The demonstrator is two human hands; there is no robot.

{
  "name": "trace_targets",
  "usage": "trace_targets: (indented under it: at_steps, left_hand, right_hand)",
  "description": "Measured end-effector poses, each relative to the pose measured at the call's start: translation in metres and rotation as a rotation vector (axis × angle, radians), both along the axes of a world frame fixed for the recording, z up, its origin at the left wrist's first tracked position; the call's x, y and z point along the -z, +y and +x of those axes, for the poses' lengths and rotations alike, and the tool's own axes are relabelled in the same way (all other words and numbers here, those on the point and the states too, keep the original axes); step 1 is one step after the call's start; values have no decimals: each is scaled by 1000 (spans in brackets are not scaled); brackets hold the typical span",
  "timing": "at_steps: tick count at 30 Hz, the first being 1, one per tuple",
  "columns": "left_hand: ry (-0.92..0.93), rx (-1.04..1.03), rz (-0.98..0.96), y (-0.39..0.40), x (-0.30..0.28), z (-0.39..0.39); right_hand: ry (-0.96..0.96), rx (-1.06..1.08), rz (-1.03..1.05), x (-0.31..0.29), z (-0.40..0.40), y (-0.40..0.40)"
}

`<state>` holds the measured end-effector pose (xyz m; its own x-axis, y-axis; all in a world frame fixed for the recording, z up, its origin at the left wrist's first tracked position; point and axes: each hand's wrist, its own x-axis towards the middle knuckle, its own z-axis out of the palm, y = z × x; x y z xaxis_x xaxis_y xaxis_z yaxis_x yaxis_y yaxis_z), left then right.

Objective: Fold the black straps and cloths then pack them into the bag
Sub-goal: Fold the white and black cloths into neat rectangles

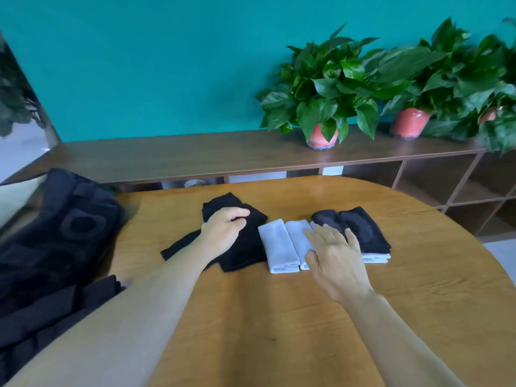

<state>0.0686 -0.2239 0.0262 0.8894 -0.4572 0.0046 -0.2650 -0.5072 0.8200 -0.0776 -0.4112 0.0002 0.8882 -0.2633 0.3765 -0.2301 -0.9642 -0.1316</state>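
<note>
- Left hand (224,229): fingers curled, pinching the top fold of the black cloth (240,247), which lies partly folded at table (279,317) centre-left.
- Right hand (333,251): fingers spread flat, clamped on nothing, resting on 2 folded white cloths (282,250), beside 2 folded black pieces (360,227).
- Bag (55,233): far left, well apart from the cloths.
- Tip: draw the fold over w/ edges matched, press flat, line up w/ the row before packing.

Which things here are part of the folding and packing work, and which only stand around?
Part of the job:
- black cloth under the left hand
- folded white cloths under the right hand
- folded black cloths
- black bag

Just there:
- potted plants
- wooden shelf
</note>
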Motion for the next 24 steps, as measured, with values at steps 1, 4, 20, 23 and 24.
trace_targets:
  at_steps: [1,4,20,23,24]
  left_hand:
    - [-18,-15,32,14,-2,-5]
    - [-87,-69,213,55,-4,-19]
    - [-160,47,848,120,32,-37]
    - [-161,52,906,121,30,-28]
    - [-155,49,921,122,30,-26]
  right_hand:
    - [-1,-13,-19,-3,1,11]
    - [14,-73,-54,-5,3,44]
    - [124,-211,-204,24,65,151]
    - [107,-265,-201,26,66,155]
    - [81,-292,-190,28,64,157]
